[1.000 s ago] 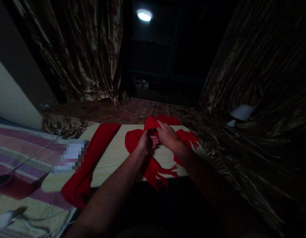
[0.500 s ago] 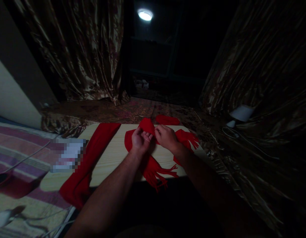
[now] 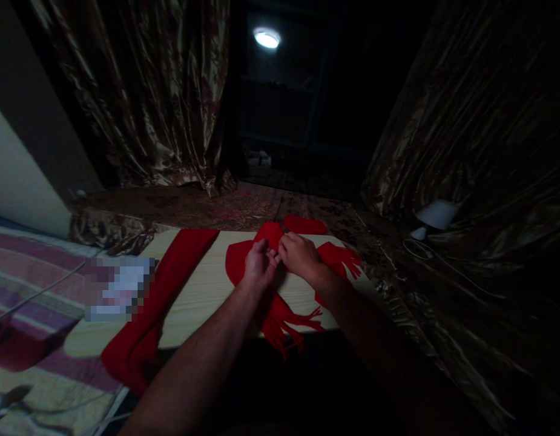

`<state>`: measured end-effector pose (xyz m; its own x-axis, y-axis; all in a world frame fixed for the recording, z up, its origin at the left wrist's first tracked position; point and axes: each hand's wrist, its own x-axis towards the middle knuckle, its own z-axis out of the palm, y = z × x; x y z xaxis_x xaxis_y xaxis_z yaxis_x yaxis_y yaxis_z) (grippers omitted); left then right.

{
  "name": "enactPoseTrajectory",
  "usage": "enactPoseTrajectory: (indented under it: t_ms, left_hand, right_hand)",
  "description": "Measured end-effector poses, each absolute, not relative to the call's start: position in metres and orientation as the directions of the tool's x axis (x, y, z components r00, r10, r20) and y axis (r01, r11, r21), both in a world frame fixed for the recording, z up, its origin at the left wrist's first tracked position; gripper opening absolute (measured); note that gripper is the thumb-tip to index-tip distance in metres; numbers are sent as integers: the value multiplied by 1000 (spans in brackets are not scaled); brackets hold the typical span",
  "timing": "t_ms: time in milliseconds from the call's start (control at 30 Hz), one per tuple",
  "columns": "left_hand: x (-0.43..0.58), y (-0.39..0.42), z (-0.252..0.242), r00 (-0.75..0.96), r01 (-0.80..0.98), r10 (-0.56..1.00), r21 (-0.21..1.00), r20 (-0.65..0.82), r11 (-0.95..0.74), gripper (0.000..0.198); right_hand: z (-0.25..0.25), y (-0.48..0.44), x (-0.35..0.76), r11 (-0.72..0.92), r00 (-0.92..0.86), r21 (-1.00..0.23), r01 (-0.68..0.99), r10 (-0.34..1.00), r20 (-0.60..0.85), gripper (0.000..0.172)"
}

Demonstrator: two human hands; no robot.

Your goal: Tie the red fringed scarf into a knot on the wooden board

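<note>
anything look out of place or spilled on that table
Slightly: the long red cloth at left and the red fringe both hang past the near edge of the wood-grain tabletop. No spill shows.

Two hands [image 3: 258,266] [image 3: 300,257], two fringes [image 3: 276,327] [image 3: 349,259], one table [image 3: 195,300], two curtains [image 3: 171,91] [image 3: 443,121] and one lamp [image 3: 438,214] show.

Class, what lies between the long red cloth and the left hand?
In the head view: bare tabletop beside the long cloth, then another red cloth next to the left hand.
</note>
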<state>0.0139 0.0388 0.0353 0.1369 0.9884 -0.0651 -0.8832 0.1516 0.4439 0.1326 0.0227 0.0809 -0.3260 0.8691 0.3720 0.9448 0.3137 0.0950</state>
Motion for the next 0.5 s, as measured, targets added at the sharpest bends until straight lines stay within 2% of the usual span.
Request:
enactPoseTrajectory:
  t_ms: [167,267,400,500]
  left_hand:
    - [20,40,31,26,-843,998,535,-58,53,37]
    - [22,41,34,-4,-820,996,570,-92,49,37]
    - [25,43,33,-86,-769,987,639,-135,21,38]
    - [30,46,24,-190,-682,978,729,-92,-64,37]
  right_hand:
    - [84,21,132,266,-284,100,959,892,353,27]
    - [83,22,134,306,-337,143,941,877,342,30]
    - [82,23,136,339,-368,144,930,865,341,29]
    - [81,22,135,335,-362,140,932,885,292,25]
